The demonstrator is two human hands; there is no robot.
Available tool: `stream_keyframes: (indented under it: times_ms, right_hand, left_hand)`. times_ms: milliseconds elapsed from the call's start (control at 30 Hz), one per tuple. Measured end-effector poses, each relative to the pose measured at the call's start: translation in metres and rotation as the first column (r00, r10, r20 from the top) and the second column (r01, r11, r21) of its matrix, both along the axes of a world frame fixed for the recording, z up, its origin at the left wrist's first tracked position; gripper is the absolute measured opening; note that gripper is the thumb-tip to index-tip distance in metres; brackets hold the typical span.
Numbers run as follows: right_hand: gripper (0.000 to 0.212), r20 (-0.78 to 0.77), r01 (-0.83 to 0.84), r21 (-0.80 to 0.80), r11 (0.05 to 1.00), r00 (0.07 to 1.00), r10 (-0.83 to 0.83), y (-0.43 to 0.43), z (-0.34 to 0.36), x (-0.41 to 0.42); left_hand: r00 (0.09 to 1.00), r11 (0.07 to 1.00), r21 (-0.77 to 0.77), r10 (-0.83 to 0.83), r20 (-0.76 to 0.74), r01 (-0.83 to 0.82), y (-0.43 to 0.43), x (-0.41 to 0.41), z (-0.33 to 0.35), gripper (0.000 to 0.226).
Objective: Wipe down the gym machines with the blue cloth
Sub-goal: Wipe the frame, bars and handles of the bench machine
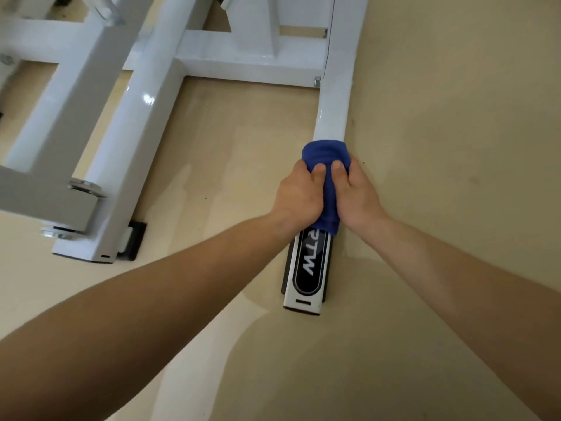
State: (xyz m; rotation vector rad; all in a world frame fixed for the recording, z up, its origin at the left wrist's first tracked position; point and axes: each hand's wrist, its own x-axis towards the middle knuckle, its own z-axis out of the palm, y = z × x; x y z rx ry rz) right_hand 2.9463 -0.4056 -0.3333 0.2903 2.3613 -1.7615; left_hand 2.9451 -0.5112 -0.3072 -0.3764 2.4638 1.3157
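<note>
Blue bunched cloth (325,153) is wrapped over the glossy white metal base rail (334,107) and clamped there from both sides by the left hand (299,194) and right hand (357,194), thumbs side by side. A black oval label (309,265) is seen just between the wrists.

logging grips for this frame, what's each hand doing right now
Left hand: closed, gripping the blue cloth on the white frame rail.
Right hand: closed, gripping the same blue cloth.

A glossy beige floor (455,117) bears dark specks (363,162).
</note>
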Motion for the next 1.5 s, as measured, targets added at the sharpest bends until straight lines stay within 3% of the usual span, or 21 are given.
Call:
stream_keyframes:
  times_ms: [367, 467, 600, 733, 967, 1233, 1400, 1500]
  right_hand:
    - [0.038, -0.009, 0.079, 0.096, 0.992, 0.997, -0.079, 0.012, -0.005, -0.115]
    - [0.041, 0.024, 0.099, 0.083, 0.992, 0.995, -0.101, 0.016, 0.002, -0.142]
    - [0.055, -0.023, 0.22, 0.178, 0.959, 0.975, -0.22, 0.02, 0.01, -0.168]
    - [0.048, -0.076, 0.212, 0.396, 0.893, 0.977, -0.198, 0.024, 0.015, -0.192]
    - [0.027, -0.099, 0.196, 0.287, 0.938, 0.98, -0.174, 0.028, 0.021, -0.206]
    - [0.027, -0.041, 0.069, 0.273, 0.959, 0.997, -0.061, 0.028, 0.019, -0.133]
    - [0.043, 0.018, -0.088, 0.256, 0.963, 0.996, 0.086, 0.038, 0.039, -0.112]
    - [0.018, 0.03, -0.177, 0.329, 0.928, 0.984, 0.176, 0.048, 0.054, -0.105]
  left_hand:
    - [0.998, 1.0, 0.014, 0.011, -0.063, -0.01, 0.017, -0.117, 0.002, 0.029]
    - [0.988, 0.992, 0.019, 0.128, -0.089, -0.127, 0.027, -0.142, 0.002, 0.036]
    - [0.92, 0.955, 0.045, 0.295, -0.259, -0.294, 0.032, -0.157, 0.001, 0.05]
    - [0.898, 0.954, -0.054, 0.256, -0.357, -0.294, 0.026, -0.18, 0.005, 0.028]
    - [0.92, 0.954, -0.064, 0.261, -0.291, -0.291, 0.026, -0.195, 0.01, 0.023]
    - [0.968, 0.977, -0.102, 0.164, -0.192, -0.186, 0.011, -0.128, 0.011, 0.023]
    - [0.992, 0.988, -0.108, -0.114, -0.054, 0.107, -0.013, -0.117, 0.025, 0.055]
    - [0.973, 0.952, -0.219, -0.228, -0.027, 0.217, -0.023, -0.116, 0.036, 0.032]
